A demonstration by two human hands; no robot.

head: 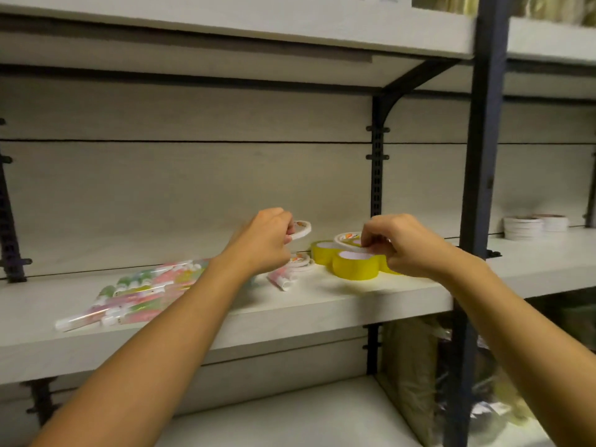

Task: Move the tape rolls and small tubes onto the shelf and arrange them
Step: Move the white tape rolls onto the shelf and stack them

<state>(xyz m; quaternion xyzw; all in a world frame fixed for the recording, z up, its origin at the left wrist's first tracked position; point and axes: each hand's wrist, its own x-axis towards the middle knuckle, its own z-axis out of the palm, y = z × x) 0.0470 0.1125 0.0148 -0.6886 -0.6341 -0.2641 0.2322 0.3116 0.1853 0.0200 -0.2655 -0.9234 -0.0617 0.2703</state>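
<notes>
My left hand [264, 240] holds a thin white tape roll [301, 229] lifted above the shelf [371, 296]. Below it lie two more thin white rolls [301, 263] and a small tube [282, 279]. My right hand [400, 245] pinches another thin white roll [346, 238] that rests on top of the yellow tape rolls [354, 266], which stand grouped on the shelf. A pile of small colourful tubes in clear wrap [135, 296] lies on the shelf to the left.
A dark metal upright [483, 156] divides this bay from the right one, where stacks of white tape rolls [533, 225] stand. An upper shelf board [258, 24] hangs overhead. Wrapped bundles [419, 382] sit below at right.
</notes>
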